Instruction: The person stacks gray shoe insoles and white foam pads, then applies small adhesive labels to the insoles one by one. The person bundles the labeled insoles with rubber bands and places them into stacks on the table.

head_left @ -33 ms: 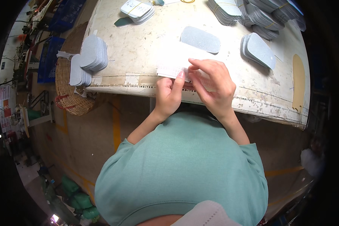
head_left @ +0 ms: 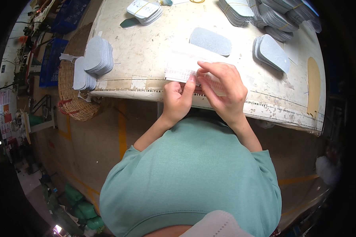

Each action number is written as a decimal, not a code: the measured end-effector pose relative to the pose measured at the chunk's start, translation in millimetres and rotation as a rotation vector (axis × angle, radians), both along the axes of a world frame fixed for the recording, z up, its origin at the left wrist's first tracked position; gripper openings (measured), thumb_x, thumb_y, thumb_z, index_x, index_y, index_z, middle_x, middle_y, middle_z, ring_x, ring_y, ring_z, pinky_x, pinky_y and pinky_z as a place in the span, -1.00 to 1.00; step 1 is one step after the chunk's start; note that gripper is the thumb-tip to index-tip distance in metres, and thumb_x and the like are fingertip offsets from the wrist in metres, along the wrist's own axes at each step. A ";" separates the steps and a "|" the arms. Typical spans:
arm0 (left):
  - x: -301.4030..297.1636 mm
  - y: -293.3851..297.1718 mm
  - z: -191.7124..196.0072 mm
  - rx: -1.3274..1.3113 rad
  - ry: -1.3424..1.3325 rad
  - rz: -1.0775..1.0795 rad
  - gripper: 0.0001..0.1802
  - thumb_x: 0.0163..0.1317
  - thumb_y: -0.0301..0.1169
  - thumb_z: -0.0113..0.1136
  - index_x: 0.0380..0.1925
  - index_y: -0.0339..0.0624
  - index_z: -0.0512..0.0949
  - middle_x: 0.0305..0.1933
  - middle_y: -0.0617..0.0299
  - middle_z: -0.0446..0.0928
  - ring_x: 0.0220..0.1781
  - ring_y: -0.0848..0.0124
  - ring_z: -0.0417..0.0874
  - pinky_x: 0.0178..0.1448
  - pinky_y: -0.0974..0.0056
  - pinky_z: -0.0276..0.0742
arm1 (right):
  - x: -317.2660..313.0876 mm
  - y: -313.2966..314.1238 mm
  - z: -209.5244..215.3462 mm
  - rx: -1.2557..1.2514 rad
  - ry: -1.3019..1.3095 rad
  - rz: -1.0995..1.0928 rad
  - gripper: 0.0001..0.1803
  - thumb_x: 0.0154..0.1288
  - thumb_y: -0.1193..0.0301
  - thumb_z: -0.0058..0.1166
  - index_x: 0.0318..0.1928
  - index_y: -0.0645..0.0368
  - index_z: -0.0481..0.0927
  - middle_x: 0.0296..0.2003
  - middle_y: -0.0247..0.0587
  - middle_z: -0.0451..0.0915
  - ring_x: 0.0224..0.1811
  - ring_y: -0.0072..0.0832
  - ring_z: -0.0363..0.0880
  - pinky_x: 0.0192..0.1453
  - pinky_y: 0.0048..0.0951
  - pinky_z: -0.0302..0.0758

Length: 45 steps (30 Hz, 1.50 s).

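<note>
A white paper sheet with rows of small print (head_left: 180, 74) lies tilted over the table's near edge in front of me. My left hand (head_left: 178, 99) is closed on its near edge, thumb on top and fingers curled underneath. From the right, my right hand (head_left: 226, 85) bends over the sheet, its thumb and a fingertip pinched at the paper near my left thumb. The forefinger is raised above them. Part of the sheet shows between these fingers, and the exact pinch point is partly hidden. Just beyond the sheet lies a single grey rounded flat piece (head_left: 210, 41).
Stacks of similar grey pieces stand at left (head_left: 98, 55), right (head_left: 271, 53) and far right (head_left: 283, 17). A banded stack (head_left: 145, 11) lies at the far left. A tan flat strip (head_left: 313, 85) is near the right edge. A wicker basket (head_left: 69, 104) stands beside the table.
The sheet's near part has tilted slightly, and its print shows more clearly. My left thumb has shifted a little to the right. My right hand looks nearly still.
</note>
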<state>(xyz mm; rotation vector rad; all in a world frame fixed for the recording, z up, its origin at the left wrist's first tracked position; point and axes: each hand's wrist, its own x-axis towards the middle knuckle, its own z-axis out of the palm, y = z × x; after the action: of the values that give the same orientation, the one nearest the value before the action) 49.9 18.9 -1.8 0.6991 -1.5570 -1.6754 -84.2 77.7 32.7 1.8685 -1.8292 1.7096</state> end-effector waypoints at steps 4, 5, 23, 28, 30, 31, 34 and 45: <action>0.7 1.3 0.1 -0.043 0.000 -0.014 -0.65 0.48 -0.35 -0.12 -0.02 -0.48 0.47 -0.16 0.08 0.61 -0.17 0.46 0.65 -0.10 0.34 0.64 | 1.8 -3.3 0.5 -0.017 0.024 -0.019 -0.56 0.00 0.64 0.28 -0.03 0.12 0.64 -0.31 -0.30 0.66 -0.25 -0.38 0.61 -0.11 -0.39 0.49; 0.8 0.2 0.7 -0.055 -0.037 0.017 -0.65 0.48 -0.34 -0.11 -0.03 -0.47 0.48 -0.17 0.09 0.61 -0.17 0.46 0.64 -0.10 0.34 0.64 | 2.2 -3.8 0.8 -0.017 0.030 -0.027 -0.55 0.00 0.64 0.29 -0.02 0.12 0.64 -0.31 -0.31 0.66 -0.25 -0.38 0.61 -0.12 -0.40 0.49; 0.0 -3.8 -1.6 -0.266 -0.083 0.133 -0.74 0.42 -0.44 0.01 -0.27 -0.46 0.58 -0.38 0.14 0.64 -0.37 0.49 0.65 -0.31 0.39 0.59 | 6.7 -5.9 0.3 0.004 0.107 -0.068 -0.38 -0.08 0.72 0.30 0.09 0.17 0.59 -0.34 -0.29 0.68 -0.21 -0.41 0.61 -0.13 -0.43 0.53; -1.9 -2.3 4.0 -0.218 -0.040 0.158 -0.76 0.37 -0.45 0.06 -0.33 -0.45 0.61 -0.46 0.07 0.68 -0.41 0.41 0.73 -0.35 0.34 0.62 | 7.4 -6.7 -1.2 -0.014 0.160 -0.079 -0.37 -0.07 0.72 0.30 0.11 0.17 0.56 -0.36 -0.31 0.66 -0.22 -0.45 0.59 -0.11 -0.46 0.52; 1.9 -0.8 4.1 -0.260 -0.122 0.145 -0.75 0.38 -0.43 0.08 -0.32 -0.46 0.61 -0.44 0.15 0.66 -0.39 0.52 0.64 -0.33 0.40 0.56 | 5.8 -5.3 -1.8 0.062 -0.001 -0.030 -0.39 -0.02 0.69 0.28 0.13 0.18 0.53 -0.36 -0.31 0.65 -0.21 -0.51 0.58 -0.09 -0.47 0.51; 3.3 -0.3 3.3 -0.270 -0.145 0.148 -0.75 0.39 -0.42 0.08 -0.31 -0.46 0.60 -0.43 0.19 0.65 -0.37 0.58 0.60 -0.32 0.42 0.54 | 4.7 -4.7 -2.2 0.111 -0.145 0.003 -0.40 0.02 0.68 0.27 0.15 0.19 0.51 -0.35 -0.31 0.64 -0.21 -0.54 0.57 -0.07 -0.47 0.50; 5.8 -3.2 1.0 -0.294 -0.183 0.209 -0.68 0.36 -0.31 0.12 -0.38 -0.40 0.64 -0.56 0.11 0.65 -0.48 0.37 0.72 -0.37 0.29 0.62 | -8.3 -2.6 -2.4 0.202 -0.468 0.129 -0.44 0.14 0.61 0.22 0.19 0.20 0.44 -0.33 -0.34 0.62 -0.19 -0.63 0.56 -0.03 -0.50 0.46; 56.2 -83.5 85.7 -0.610 -0.504 -0.263 -0.76 0.33 -0.39 0.14 -0.41 -0.36 0.62 -0.48 0.14 0.64 -0.45 0.43 0.67 -0.29 0.40 0.57 | -110.4 6.6 30.9 0.455 -0.164 0.042 -0.86 0.22 0.42 0.21 -0.21 0.14 0.70 -0.25 -0.40 0.68 -0.28 -0.68 0.58 -0.19 -0.54 0.47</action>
<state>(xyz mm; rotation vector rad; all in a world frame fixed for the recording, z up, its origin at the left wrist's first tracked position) 106.0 -64.7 83.9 0.6266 -2.4568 -1.1197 -194.6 84.3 63.6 1.9676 -2.4311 1.6029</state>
